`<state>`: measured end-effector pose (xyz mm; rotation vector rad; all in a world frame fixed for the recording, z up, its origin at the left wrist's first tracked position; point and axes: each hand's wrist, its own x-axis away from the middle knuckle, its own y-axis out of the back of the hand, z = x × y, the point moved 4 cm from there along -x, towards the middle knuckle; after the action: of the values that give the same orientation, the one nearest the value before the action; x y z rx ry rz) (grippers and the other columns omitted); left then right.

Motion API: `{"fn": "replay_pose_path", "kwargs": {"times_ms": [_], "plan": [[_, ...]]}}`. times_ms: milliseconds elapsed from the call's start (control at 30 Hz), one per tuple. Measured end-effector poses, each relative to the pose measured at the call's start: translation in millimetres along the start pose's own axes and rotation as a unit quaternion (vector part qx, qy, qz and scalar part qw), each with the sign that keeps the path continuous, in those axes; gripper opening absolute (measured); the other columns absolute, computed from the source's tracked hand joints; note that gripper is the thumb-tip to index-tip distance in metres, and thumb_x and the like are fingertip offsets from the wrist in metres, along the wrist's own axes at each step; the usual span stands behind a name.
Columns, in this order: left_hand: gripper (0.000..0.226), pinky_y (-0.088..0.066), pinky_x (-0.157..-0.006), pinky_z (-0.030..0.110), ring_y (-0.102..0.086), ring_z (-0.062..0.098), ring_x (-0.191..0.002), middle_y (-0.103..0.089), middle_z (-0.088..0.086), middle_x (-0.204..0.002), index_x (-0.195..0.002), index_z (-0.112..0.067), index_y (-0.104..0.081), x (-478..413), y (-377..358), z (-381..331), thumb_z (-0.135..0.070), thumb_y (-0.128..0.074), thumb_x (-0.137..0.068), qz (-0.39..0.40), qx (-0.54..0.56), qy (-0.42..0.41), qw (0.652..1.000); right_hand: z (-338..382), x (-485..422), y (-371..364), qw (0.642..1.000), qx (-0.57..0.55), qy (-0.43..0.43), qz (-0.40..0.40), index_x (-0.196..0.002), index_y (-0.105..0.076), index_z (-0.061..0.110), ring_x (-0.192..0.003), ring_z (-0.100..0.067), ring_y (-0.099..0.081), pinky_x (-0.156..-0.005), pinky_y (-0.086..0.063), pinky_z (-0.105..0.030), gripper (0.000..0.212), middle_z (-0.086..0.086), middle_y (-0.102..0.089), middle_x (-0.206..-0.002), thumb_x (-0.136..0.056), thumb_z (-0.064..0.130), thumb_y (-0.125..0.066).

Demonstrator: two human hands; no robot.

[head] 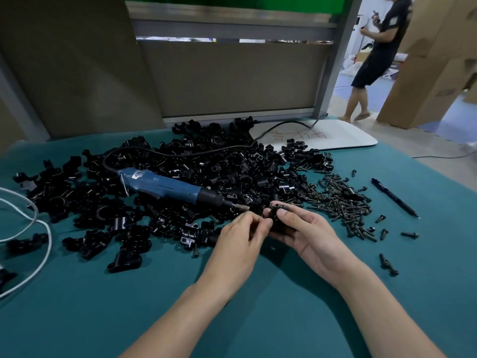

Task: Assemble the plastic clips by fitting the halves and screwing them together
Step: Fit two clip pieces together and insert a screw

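Fingers [260, 223] of the left hand [240, 236] are curling in and pinching at the left side of a black clip [272, 215]. The right hand [309, 236] is cradling the clip from the other side, thumb lying across it and the other fingers wrapping underneath. Most of the clip is sitting hidden between the two hands. Only its top is showing, with a small metallic piece there. Whether that piece is a screw head is hard to make out, as is whether the left fingers are also holding anything small.

Just beyond the left fingers, the bit of a blue screwdriver [167, 186] is pointing at them. Its body is lying on a heap of black halves [206, 161] that is spreading far to the left of the fingers and behind them. Its black cord [180, 149] is looping over the heap and running off toward the back.

Right of the fingers and a little beyond them, dark screws [340, 205] are lying in a loose pile, with strays scattered nearer. A pen [395, 198] is lying farther right.

Everything is resting on a teal surface [232, 306]. Far left of the fingers, a white cable [42, 236] is being cut off by the frame edge.

Well beyond the fingers, a white board [343, 140] with illegible scrawl is lying partly under the halves. Behind it, a person [379, 55] is walking, head cropped.
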<state>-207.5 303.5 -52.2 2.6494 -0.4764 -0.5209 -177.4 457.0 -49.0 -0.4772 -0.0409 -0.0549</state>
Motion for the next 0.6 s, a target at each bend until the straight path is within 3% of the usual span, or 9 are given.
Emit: {"fn": "replay_pose_path", "kwargs": {"times_ms": [100,167,300,367,433,533,600], "plan": [[0.006,-0.044,-0.072,0.011,-0.061,-0.001,-0.086,-0.066,-0.018,-0.092,-0.096,-0.033,-0.065,-0.5,-0.1,-0.5,-0.031,-0.061,-0.1,0.005,0.049,0.004,0.999,0.7,-0.4,0.5,1.0,0.0,0.001,-0.006,-0.11,-0.079,0.006,-0.111,-0.03,-0.072,-0.086,-0.061,-0.035,0.027,-0.02,-0.074,-0.119,-0.086,0.016,-0.072],[0.015,-0.043,-0.079,0.009,-0.061,0.0,-0.097,-0.064,-0.021,-0.102,-0.099,-0.035,-0.064,0.0,0.1,-3.3,-0.02,-0.063,-0.099,0.007,0.053,-0.019,0.998,1.1,-0.6,0.4,1.0,-0.001,0.001,-0.01,-0.109,-0.08,0.008,-0.111,-0.03,-0.072,-0.084,-0.061,-0.033,0.027,-0.02,-0.074,-0.119,-0.085,0.017,-0.072],[0.004,-0.043,-0.071,0.012,-0.06,0.001,-0.091,-0.062,-0.021,-0.101,-0.103,-0.039,-0.057,1.4,0.0,-3.2,-0.043,-0.057,-0.1,-0.012,0.022,-0.004,1.0,1.2,-0.4,-0.5,1.0,0.002,0.002,0.004,-0.116,-0.076,0.003,-0.112,-0.032,-0.071,-0.085,-0.06,-0.033,0.03,-0.022,-0.072,-0.122,-0.09,0.016,-0.071],[0.018,-0.04,-0.064,0.014,-0.057,0.0,-0.08,-0.061,-0.02,-0.09,-0.096,-0.036,-0.059,1.2,0.4,-0.4,-0.052,-0.051,-0.1,-0.015,-0.013,-0.005,1.0,1.0,-0.2,-0.5,1.0,0.004,0.002,0.003,-0.113,-0.078,0.004,-0.111,-0.03,-0.072,-0.085,-0.06,-0.033,0.027,-0.021,-0.073,-0.12,-0.089,0.016,-0.071],[0.021,-0.039,-0.063,0.015,-0.057,-0.001,-0.078,-0.062,-0.018,-0.087,-0.094,-0.033,-0.061,0.3,0.6,0.6,-0.05,-0.052,-0.1,-0.008,-0.023,-0.008,1.0,0.4,-0.5,0.1,1.0,0.004,0.001,-0.003,-0.112,-0.078,0.004,-0.111,-0.03,-0.072,-0.086,-0.061,-0.034,0.027,-0.021,-0.073,-0.12,-0.088,0.015,-0.072],[0.005,-0.045,-0.077,0.014,-0.059,-0.001,-0.097,-0.063,-0.02,-0.102,-0.104,-0.03,-0.063,-0.3,-0.2,-1.7,-0.032,-0.059,-0.101,0.005,-0.004,-0.022,1.0,0.5,-1.0,0.2,1.0,-0.002,0.002,-0.005,-0.109,-0.08,0.006,-0.111,-0.029,-0.072,-0.085,-0.061,-0.033,0.025,-0.02,-0.074,-0.119,-0.088,0.014,-0.071],[0.007,-0.044,-0.082,0.012,-0.058,-0.001,-0.103,-0.059,-0.022,-0.107,-0.107,-0.032,-0.06,1.3,-0.9,-5.0,-0.029,-0.059,-0.101,0.009,-0.003,-0.042,0.999,1.4,-0.6,-0.7,1.0,-0.004,0.004,-0.001,-0.109,-0.08,0.007,-0.11,-0.03,-0.072,-0.085,-0.06,-0.033,0.023,-0.02,-0.074,-0.118,-0.089,0.014,-0.071]]}}
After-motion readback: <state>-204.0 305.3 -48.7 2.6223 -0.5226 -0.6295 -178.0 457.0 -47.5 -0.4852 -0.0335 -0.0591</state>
